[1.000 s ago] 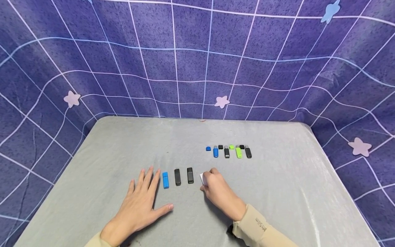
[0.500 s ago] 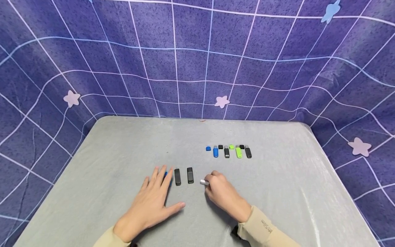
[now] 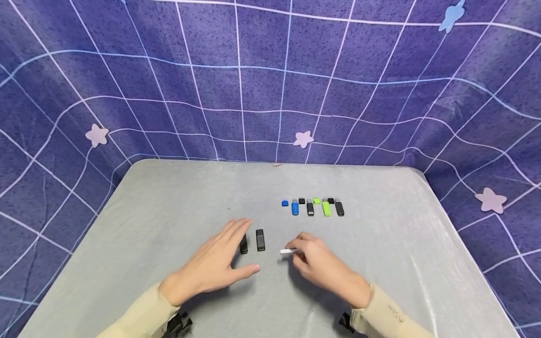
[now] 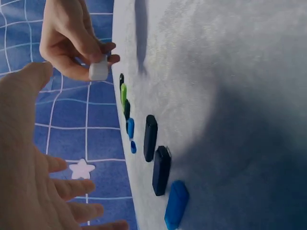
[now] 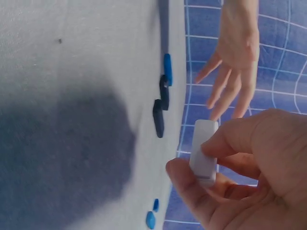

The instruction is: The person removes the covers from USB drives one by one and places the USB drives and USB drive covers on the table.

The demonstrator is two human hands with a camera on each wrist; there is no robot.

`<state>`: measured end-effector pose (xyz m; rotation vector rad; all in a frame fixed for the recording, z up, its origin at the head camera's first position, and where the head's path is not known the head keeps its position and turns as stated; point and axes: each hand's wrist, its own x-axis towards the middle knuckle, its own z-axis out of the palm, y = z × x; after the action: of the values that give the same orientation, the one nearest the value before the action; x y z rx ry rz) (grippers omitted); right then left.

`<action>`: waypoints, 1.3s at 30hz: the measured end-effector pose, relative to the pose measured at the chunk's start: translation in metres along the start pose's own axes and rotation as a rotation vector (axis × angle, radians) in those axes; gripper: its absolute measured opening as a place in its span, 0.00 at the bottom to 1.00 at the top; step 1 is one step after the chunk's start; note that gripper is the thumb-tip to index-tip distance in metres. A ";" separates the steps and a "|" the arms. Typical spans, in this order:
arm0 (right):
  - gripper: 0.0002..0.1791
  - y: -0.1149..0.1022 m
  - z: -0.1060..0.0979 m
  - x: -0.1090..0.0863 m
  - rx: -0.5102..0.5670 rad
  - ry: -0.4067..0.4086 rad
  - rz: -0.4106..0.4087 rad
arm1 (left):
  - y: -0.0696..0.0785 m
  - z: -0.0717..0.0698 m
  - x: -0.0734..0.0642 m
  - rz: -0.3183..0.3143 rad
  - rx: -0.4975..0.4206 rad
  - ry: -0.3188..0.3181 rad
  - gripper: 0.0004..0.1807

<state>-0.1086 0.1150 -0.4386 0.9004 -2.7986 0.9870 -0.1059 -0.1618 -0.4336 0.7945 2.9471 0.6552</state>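
Note:
My right hand pinches a white USB stick between thumb and fingers, raised off the table in both wrist views. My left hand hovers over the table with straight, spread fingers and holds nothing. Beneath it in the head view, one black USB stick is partly covered and a blue USB stick is hidden; the left wrist view shows both lying on the cloth. Another black USB stick lies between the two hands.
Farther back lies a row of uncapped sticks: blue, black, green and another black. Their small caps, such as the blue cap, sit beside them. A grey cloth covers the table; a purple grid curtain surrounds it.
My right hand has lifted the white USB stick and drawn it to the right. My left hand has risen and shifted rightward, over the blue stick and part of a black one.

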 end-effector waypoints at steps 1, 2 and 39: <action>0.11 0.000 -0.003 -0.001 0.013 0.006 -0.010 | 0.001 0.000 0.002 0.001 -0.031 -0.010 0.54; 0.11 0.000 -0.005 -0.002 0.019 0.015 -0.021 | 0.004 0.000 0.003 -0.001 -0.063 -0.024 0.52; 0.04 -0.021 -0.015 -0.011 0.094 0.063 -0.210 | 0.062 0.019 0.015 0.239 -0.029 0.075 0.16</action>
<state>-0.0899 0.1158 -0.4173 1.1252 -2.5596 1.1007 -0.0868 -0.0983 -0.4250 1.1566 2.9257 0.7531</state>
